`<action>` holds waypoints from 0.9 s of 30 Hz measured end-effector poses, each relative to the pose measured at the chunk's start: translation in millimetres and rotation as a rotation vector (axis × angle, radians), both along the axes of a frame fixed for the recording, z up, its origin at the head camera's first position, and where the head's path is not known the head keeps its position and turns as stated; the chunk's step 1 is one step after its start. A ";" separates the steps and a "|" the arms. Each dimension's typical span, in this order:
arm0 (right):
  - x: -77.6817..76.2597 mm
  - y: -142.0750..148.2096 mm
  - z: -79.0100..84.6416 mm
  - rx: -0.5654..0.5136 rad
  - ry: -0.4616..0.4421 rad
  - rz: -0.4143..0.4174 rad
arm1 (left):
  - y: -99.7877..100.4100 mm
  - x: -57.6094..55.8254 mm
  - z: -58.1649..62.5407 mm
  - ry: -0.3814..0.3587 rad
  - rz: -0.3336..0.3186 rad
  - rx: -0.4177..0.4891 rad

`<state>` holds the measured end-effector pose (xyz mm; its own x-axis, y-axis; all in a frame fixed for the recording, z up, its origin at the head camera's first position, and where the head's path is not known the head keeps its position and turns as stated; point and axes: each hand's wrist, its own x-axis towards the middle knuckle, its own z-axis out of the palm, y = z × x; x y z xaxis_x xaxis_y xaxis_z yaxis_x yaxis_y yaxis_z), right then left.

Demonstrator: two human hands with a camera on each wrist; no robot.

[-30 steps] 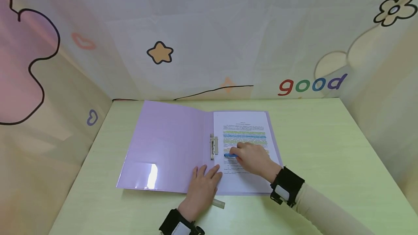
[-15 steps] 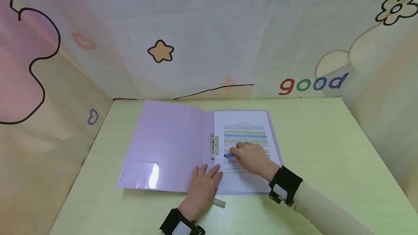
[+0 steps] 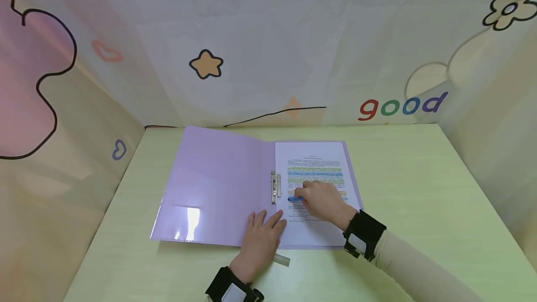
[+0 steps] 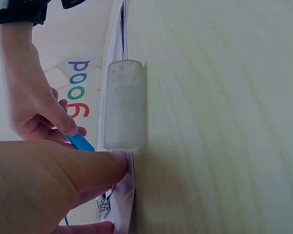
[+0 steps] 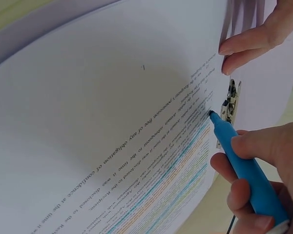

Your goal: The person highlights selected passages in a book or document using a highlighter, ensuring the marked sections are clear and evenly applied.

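A blue highlighter (image 5: 251, 178) is pinched between the thumb and fingers of my right hand (image 3: 325, 203). In the right wrist view its dark tip is at the left end of a text line on the printed sheet (image 5: 88, 97), beside blue, orange and yellow-green highlighted lines. The sheet lies in an open purple folder (image 3: 218, 185), next to its metal clip (image 3: 274, 188). My left hand (image 3: 258, 243) rests with spread fingers on the folder's lower middle, the fingertips reaching the sheet's edge. The highlighter's lower end is hidden by the right hand in the head view.
A pale, translucent cylindrical piece (image 4: 126, 105) lies on the table just in front of the folder, beside the left hand. The light green table (image 3: 415, 190) is bounded at the back by a patterned cloth (image 3: 268, 59). Cloth also hangs on both sides.
Both hands stay nearly in place. The right wrist and forearm have shifted slightly left, while the highlighter tip remains at the line's left end.
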<state>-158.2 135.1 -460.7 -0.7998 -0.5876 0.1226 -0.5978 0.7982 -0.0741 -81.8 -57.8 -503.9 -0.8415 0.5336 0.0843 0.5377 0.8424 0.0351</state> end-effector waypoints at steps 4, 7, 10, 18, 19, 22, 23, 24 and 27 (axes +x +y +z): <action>-0.4 1.4 0.6 -0.003 -0.005 -0.006 | 0.3 -0.4 -0.2 0.002 -0.004 0.004; -0.5 2.6 0.3 -0.006 -0.008 -0.013 | 0.4 -0.6 0.1 0.002 -0.004 0.010; -0.4 3.6 -0.2 -0.018 -0.006 -0.011 | 0.4 -0.4 0.6 0.006 -0.004 0.012; -0.4 5.3 3.3 0.029 -0.027 -0.022 | 0.2 -0.2 1.9 0.012 -0.005 0.006; -0.2 5.7 4.0 0.035 -0.030 -0.025 | 0.2 -0.1 2.2 0.007 -0.004 0.006; 0.3 6.9 5.5 0.044 -0.037 -0.031 | 0.4 -0.2 2.9 -0.011 0.000 0.006; 0.5 7.4 5.9 0.043 -0.037 -0.031 | 0.4 -0.2 3.1 -0.017 0.001 0.005; 0.6 7.9 6.0 0.045 -0.038 -0.032 | 0.5 -0.2 3.0 -0.022 0.002 0.003; 0.7 9.4 5.4 0.051 -0.037 -0.034 | 0.7 -0.4 2.8 -0.024 0.004 0.003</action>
<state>-157.5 144.6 -455.3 -0.8229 -0.5648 0.0628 -0.5679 0.8213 -0.0545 -82.3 -57.2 -501.1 -0.8455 0.5299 0.0655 0.5332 0.8445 0.0507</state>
